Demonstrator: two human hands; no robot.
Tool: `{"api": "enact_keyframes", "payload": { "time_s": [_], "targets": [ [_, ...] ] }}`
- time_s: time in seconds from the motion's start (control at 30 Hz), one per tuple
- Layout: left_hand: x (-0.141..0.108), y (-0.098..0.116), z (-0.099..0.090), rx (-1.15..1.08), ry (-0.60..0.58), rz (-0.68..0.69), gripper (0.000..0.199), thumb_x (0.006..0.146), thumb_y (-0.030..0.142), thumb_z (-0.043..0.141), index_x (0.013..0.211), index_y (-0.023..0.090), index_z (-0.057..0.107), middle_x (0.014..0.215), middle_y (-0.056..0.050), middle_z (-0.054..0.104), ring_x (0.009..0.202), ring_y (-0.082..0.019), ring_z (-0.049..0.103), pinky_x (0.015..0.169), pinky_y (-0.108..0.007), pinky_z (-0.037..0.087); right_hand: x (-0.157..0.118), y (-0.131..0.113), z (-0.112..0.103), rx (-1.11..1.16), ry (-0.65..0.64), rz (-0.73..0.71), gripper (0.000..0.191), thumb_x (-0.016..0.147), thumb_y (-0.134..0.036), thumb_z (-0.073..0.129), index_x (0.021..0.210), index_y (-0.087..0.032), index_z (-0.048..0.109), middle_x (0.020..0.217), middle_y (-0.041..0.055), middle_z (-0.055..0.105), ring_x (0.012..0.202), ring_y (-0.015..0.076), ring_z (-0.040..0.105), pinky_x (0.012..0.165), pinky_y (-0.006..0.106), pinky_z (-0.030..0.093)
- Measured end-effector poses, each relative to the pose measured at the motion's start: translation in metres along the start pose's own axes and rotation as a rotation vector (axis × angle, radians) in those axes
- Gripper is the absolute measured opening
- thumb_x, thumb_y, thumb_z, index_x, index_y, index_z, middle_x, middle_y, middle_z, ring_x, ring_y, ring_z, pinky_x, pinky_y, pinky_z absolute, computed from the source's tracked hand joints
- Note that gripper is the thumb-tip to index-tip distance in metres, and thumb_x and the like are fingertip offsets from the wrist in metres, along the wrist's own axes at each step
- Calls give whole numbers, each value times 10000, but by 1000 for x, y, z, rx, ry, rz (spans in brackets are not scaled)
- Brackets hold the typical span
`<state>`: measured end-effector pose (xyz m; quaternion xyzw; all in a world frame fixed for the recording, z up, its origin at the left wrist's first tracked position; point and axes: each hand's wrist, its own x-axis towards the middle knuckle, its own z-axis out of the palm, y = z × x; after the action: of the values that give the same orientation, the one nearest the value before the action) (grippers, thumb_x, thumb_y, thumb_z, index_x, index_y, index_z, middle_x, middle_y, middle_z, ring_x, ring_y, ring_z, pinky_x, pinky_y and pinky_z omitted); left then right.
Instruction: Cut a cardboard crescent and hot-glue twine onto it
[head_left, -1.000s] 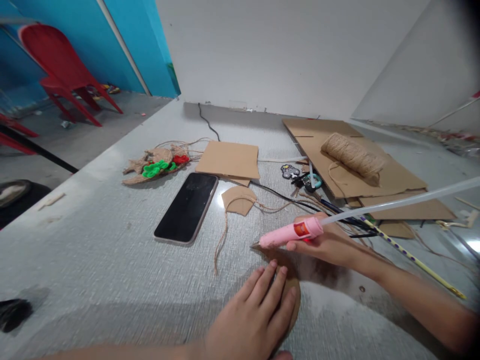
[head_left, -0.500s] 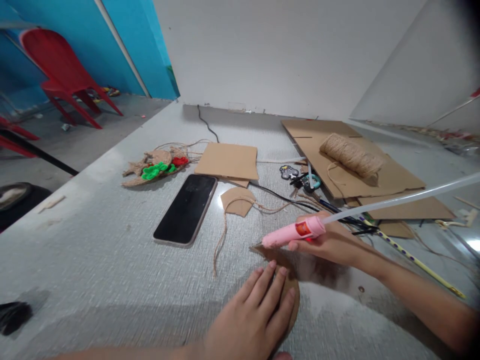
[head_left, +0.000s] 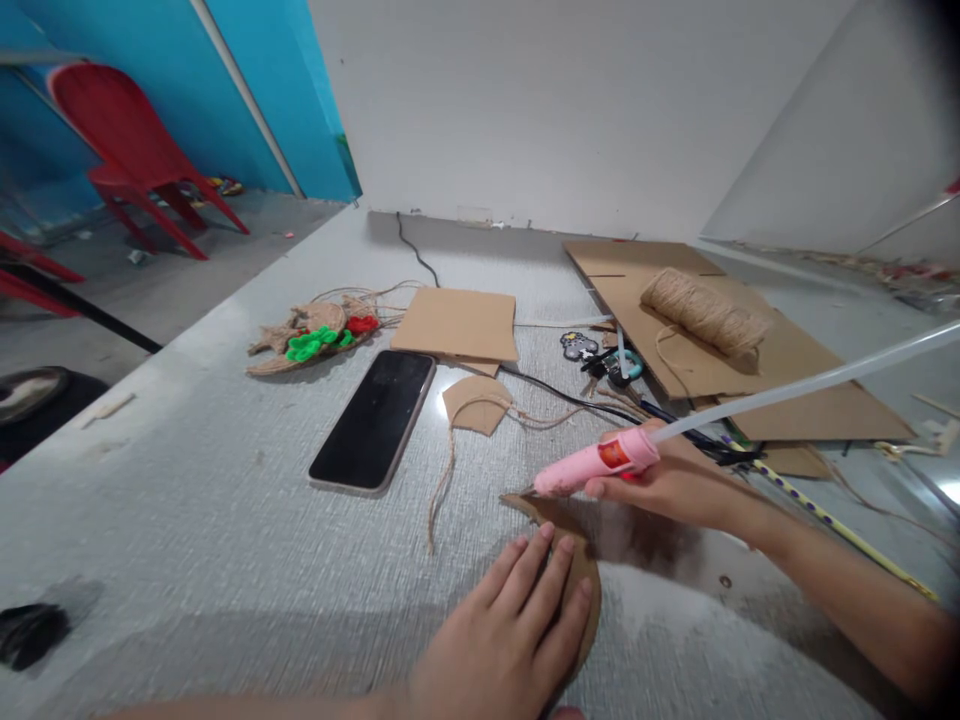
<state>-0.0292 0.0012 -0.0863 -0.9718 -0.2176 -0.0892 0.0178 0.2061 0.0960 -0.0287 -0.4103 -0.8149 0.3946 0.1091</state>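
My left hand (head_left: 510, 625) lies flat over a curved, pointed cardboard piece (head_left: 583, 570), fingers stretched out and pressing it to the table. Most of that piece is hidden beneath the hand. My right hand (head_left: 675, 485) is wrapped round a pink hot glue gun (head_left: 596, 465) with a long clear glue stick (head_left: 810, 385) running out of its back. The gun's nozzle is at the pointed tip of the cardboard. Beyond the hands lies a small cut cardboard piece (head_left: 480, 405) with a strand of twine (head_left: 450, 470) across it.
A phone (head_left: 373, 420) lies left of centre, near a twine craft with green and red flowers (head_left: 315, 340). Keys (head_left: 619, 365), a twine roll (head_left: 701, 312) on cardboard sheets (head_left: 795, 355) and a yellow spotted stick (head_left: 832, 525) are on the right. A cardboard rectangle (head_left: 457, 322) sits behind.
The glue gun in my right hand has shifted slightly to the right along the cardboard's tip. My left hand stays in place on the piece.
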Motion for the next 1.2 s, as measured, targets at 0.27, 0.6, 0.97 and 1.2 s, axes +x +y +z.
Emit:
{"api": "enact_keyframes", "payload": {
  "time_s": [0.27,0.6,0.97,1.2],
  "targets": [
    [-1,0,2,-20,2,-10,712,967,587,279,1453,74,363,1409,-184,503,1306,-318,442,1045,-410,312,-4,2,-5,44,-37,114,324,852,-505,620,1015,-259,754,946,-8,758,811,198,686,705,250,485],
    [-1,0,2,8,8,2,699,972,584,256,1434,79,394,1407,-177,508,1298,-320,453,1042,-416,314,-4,-9,-16,149,-122,124,286,886,-479,589,1080,-332,739,1046,-17,746,979,203,684,893,280,498],
    [-1,-1,-1,12,33,0,682,967,584,283,1414,90,426,1388,-163,531,1292,-314,460,1032,-406,326,-16,-3,-24,6,-42,97,248,840,-478,649,913,-259,741,767,-1,704,691,160,639,629,238,483],
    [-1,-1,1,9,20,-5,688,970,585,267,1422,88,415,1399,-170,515,1303,-321,439,1037,-419,301,-16,-3,-19,-257,-79,195,236,757,-331,687,655,-203,516,591,-50,543,536,107,467,473,221,299]
  ]
}}
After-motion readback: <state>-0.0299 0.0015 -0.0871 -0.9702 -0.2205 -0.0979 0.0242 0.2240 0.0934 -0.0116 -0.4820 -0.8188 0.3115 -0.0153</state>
